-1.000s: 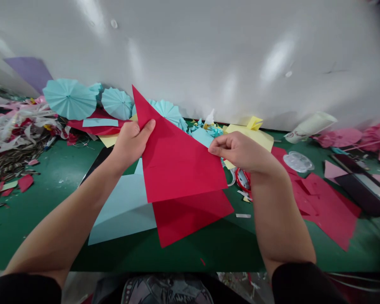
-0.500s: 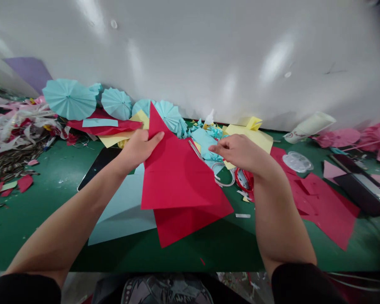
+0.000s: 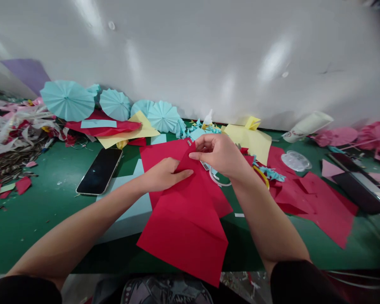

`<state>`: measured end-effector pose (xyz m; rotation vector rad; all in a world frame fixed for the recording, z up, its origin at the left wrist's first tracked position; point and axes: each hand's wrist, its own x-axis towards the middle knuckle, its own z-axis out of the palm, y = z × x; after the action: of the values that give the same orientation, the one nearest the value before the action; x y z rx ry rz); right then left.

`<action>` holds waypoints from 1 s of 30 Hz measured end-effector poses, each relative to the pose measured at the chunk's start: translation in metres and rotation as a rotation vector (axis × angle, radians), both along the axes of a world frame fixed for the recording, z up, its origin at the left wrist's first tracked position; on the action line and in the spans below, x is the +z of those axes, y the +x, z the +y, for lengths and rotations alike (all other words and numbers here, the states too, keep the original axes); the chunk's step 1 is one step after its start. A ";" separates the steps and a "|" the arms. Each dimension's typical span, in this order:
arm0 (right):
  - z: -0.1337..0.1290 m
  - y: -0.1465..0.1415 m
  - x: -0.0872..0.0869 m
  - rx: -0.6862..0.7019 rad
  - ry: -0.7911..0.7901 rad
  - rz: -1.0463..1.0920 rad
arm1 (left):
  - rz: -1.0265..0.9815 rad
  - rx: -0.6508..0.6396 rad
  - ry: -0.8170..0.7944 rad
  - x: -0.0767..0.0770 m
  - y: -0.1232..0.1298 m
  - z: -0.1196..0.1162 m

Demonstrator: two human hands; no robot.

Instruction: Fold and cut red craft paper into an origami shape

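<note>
A sheet of red paper (image 3: 190, 223) hangs tilted between my hands, its near corner reaching past the table's front edge. My left hand (image 3: 164, 175) is closed on its upper left side, with the thumb lying on the front face. The fingers of my right hand (image 3: 218, 154) pinch the raised top corner. Another red sheet (image 3: 158, 147) lies flat behind and under it, over a light blue sheet (image 3: 126, 219). Scissors with a pale handle loop (image 3: 220, 181) rest just beyond, partly covered by my right hand and the paper.
A phone (image 3: 99, 171) lies left of my forearm. Pleated light blue paper fans (image 3: 68, 101) lean on the wall at the back. Further red paper (image 3: 323, 202), a clear round plastic piece (image 3: 296, 161) and a dark case (image 3: 364, 192) are at the right.
The red paper has turned and come down nearer to me. My left hand moved right, and my right hand moved left and took hold of the paper's top corner. The phone is now uncovered.
</note>
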<state>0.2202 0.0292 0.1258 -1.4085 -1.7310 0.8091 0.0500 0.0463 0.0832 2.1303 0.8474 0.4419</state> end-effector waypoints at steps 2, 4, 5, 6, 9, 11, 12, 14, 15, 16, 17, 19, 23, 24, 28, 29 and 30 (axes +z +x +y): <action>0.000 0.001 0.000 0.003 -0.005 0.033 | 0.027 -0.011 0.022 0.001 0.000 -0.002; 0.000 0.001 0.001 0.003 -0.006 0.067 | 0.056 -0.012 0.029 0.003 0.000 -0.003; 0.000 0.001 0.001 0.001 -0.002 0.088 | 0.064 -0.011 0.027 0.004 0.000 -0.004; 0.000 0.001 0.001 0.001 0.003 0.110 | 0.069 -0.012 0.027 0.005 0.001 -0.005; 0.001 0.001 0.000 0.012 0.002 0.168 | 0.075 -0.009 0.022 0.006 0.001 -0.007; 0.001 0.002 -0.001 0.013 -0.002 0.187 | 0.070 -0.008 0.017 0.006 0.002 -0.008; 0.001 0.002 -0.001 0.010 -0.004 0.190 | 0.062 -0.008 0.019 0.006 0.002 -0.009; 0.002 0.003 -0.001 0.000 -0.002 0.186 | 0.045 -0.006 0.027 0.005 0.002 -0.009; 0.002 0.003 -0.001 -0.002 0.002 0.182 | 0.044 -0.005 0.032 0.005 0.002 -0.009; 0.002 0.004 -0.001 -0.002 0.008 0.178 | 0.046 -0.004 0.036 0.004 0.002 -0.009; 0.002 0.004 -0.001 -0.001 0.016 0.174 | 0.052 -0.004 0.038 0.004 0.002 -0.009; 0.002 0.004 -0.002 0.001 0.038 0.155 | 0.058 -0.016 0.035 0.004 0.003 -0.009; 0.002 0.001 -0.004 -0.063 0.117 0.070 | 0.042 -0.029 0.039 0.005 0.002 -0.009; 0.002 0.001 -0.005 -0.080 0.140 0.059 | 0.031 -0.029 0.037 0.006 0.002 -0.009; 0.002 0.000 -0.002 -0.076 0.142 0.058 | -0.008 0.012 0.063 0.006 0.001 -0.005; 0.001 0.000 0.000 -0.056 0.120 0.035 | -0.011 0.035 0.087 0.007 0.001 -0.004; 0.001 0.001 0.001 -0.031 0.099 0.004 | -0.010 0.059 0.113 0.006 0.000 -0.003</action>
<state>0.2207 0.0297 0.1264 -1.3632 -1.7183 0.6994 0.0502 0.0437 0.0897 2.2089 0.9000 0.5416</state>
